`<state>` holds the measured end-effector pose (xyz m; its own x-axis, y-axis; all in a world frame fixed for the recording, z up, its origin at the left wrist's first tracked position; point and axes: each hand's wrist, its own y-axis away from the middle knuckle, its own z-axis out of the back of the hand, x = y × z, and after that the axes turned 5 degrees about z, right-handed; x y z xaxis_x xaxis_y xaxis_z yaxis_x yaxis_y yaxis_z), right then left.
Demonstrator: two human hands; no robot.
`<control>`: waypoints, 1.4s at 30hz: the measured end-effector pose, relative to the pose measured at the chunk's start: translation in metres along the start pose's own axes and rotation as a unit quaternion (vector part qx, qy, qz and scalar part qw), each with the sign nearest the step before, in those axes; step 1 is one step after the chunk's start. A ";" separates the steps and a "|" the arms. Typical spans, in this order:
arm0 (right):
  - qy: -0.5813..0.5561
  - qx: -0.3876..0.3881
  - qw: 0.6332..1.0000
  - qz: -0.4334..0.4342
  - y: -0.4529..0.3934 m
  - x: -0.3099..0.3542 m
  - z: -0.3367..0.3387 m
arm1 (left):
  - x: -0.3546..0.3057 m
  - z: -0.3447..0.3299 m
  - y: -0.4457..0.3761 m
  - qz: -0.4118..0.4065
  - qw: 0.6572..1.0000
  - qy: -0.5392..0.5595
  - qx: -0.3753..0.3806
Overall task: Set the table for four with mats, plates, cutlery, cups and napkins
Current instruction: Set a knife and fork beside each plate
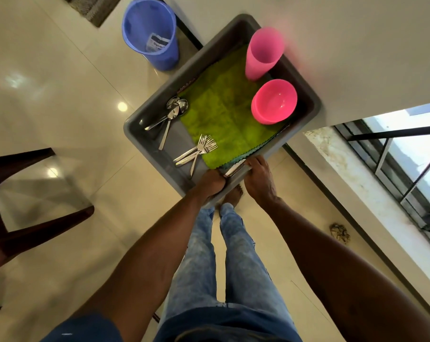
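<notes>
Glossy cream floor tiles [61,77] fill the background, seen from above by a standing person in faded jeans. A grey tub [157,99] is carried at arm's length over the floor, and all positions below are given relative to it. Beyond its far left corner stands a blue bucket [150,33]; along its right side run a white wall and a window sill [357,174]; off to its left, part of a dark wooden chair [36,218] shows.

Inside the tub lies a green cloth [223,112], with edges of further cloths or mats showing beneath it. On the cloth at the far end stand stacked pink cups [264,53] and, just nearer, stacked pink bowls [274,102]. On the bare grey floor of the tub, left of the cloth, lie the spoons [170,117]; the forks [199,150] lie partly on the cloth's near left edge. No plates can be made out.

The left hand [210,182] is curled over the tub's near rim, and the right hand [260,178] clasps the same rim just beside it; a striped item, perhaps knife handles, sits between the two hands.

Step in hand, as judged: the supplies are being fetched and nothing is yet laid out. The next move calls for keeping the tub level, since the tall cups could topple, and setting it down on a desk before unloading the mats.
</notes>
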<state>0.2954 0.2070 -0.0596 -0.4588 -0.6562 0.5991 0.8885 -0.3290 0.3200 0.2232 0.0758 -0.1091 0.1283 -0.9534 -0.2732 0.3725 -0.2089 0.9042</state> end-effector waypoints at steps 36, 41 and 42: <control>-0.047 -0.005 0.998 -0.034 0.000 -0.002 0.006 | -0.001 0.015 0.018 -0.020 0.991 0.050 0.121; -0.025 -0.006 0.999 -0.032 0.002 0.003 0.007 | 0.001 0.012 0.024 -0.088 0.992 0.001 0.093; -0.025 -0.005 0.999 -0.031 0.003 0.003 0.007 | 0.003 0.012 0.025 -0.102 0.990 -0.012 0.097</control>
<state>0.2965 0.2088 -0.0519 -0.5132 -0.5995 0.6142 0.8580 -0.3751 0.3508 0.2218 0.0652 -0.0832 0.0455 -0.8912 -0.4513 0.2050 -0.4338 0.8774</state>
